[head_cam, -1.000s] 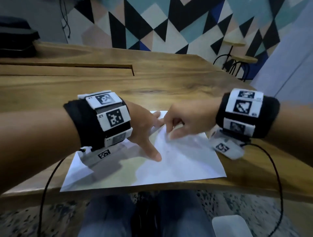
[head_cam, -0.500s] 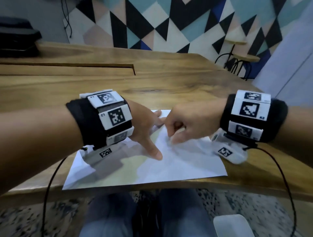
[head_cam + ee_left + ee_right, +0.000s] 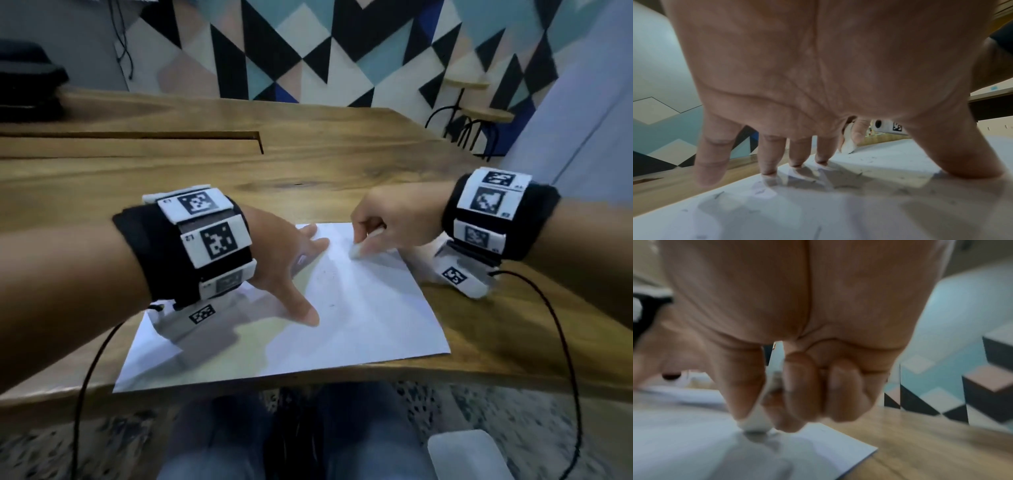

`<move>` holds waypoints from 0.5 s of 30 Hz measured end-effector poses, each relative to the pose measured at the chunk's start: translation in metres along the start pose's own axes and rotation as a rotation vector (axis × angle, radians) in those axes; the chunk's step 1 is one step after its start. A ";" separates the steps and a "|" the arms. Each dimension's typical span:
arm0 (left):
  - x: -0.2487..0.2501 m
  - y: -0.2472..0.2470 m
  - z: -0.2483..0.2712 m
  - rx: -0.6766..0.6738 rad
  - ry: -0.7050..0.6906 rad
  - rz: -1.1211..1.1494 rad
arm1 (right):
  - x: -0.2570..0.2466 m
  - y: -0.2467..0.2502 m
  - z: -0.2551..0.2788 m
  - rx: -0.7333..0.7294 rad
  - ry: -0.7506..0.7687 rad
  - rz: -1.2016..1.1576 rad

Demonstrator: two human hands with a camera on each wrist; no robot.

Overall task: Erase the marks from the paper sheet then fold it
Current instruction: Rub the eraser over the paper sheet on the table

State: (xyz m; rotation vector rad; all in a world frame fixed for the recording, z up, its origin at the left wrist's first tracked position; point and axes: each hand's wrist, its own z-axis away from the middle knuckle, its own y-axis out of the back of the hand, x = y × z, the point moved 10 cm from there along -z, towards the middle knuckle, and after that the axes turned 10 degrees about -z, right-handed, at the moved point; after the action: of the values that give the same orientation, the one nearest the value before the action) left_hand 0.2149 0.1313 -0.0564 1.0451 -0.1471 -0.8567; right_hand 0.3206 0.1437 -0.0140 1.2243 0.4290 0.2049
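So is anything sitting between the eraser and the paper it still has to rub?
Nothing visible. The right hand pinches the white eraser with its tip already on the paper sheet; the left hand presses the sheet beside it, apart from the eraser.

One paper sheet [image 3: 359, 318] lies at lower centre of the head view. One white eraser [image 3: 356, 251] stands on it, right of centre. Two hands: left hand [image 3: 284, 260] at centre left, right hand [image 3: 394, 226] at centre right. Two black wristbands [image 3: 191, 246], one per forearm. One wooden table [image 3: 205, 178] spans the frame. Two round stools [image 3: 479, 116] stand at upper right. Eraser crumbs: many, count indeterminate.
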 end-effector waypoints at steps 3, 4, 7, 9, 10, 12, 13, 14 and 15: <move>0.000 -0.001 0.000 -0.002 -0.003 0.010 | -0.017 -0.013 0.001 -0.050 0.070 0.015; 0.001 0.000 0.000 -0.002 -0.006 0.014 | -0.029 -0.021 0.004 -0.081 0.108 0.007; 0.001 0.001 -0.002 0.000 -0.013 0.012 | -0.020 -0.014 0.002 -0.067 0.094 0.007; 0.000 0.000 -0.001 -0.009 -0.011 0.001 | 0.002 -0.001 -0.001 -0.020 0.008 0.007; 0.000 -0.001 -0.001 -0.016 -0.006 -0.008 | 0.008 0.001 -0.001 -0.005 -0.014 0.006; 0.001 0.006 -0.003 -0.005 0.003 -0.029 | 0.009 -0.002 -0.003 0.010 -0.014 0.028; 0.004 0.011 -0.005 0.015 0.003 -0.044 | 0.007 -0.004 -0.003 0.021 -0.011 0.036; 0.008 0.017 -0.007 0.031 0.001 -0.060 | 0.007 -0.005 -0.002 0.034 -0.015 0.037; 0.013 0.021 -0.009 0.040 -0.004 -0.068 | 0.008 -0.004 -0.001 0.050 -0.020 0.036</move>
State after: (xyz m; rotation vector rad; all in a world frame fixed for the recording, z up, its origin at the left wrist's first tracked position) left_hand 0.2394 0.1338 -0.0480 1.0909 -0.1332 -0.9205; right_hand 0.3268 0.1462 -0.0193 1.2833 0.3973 0.2138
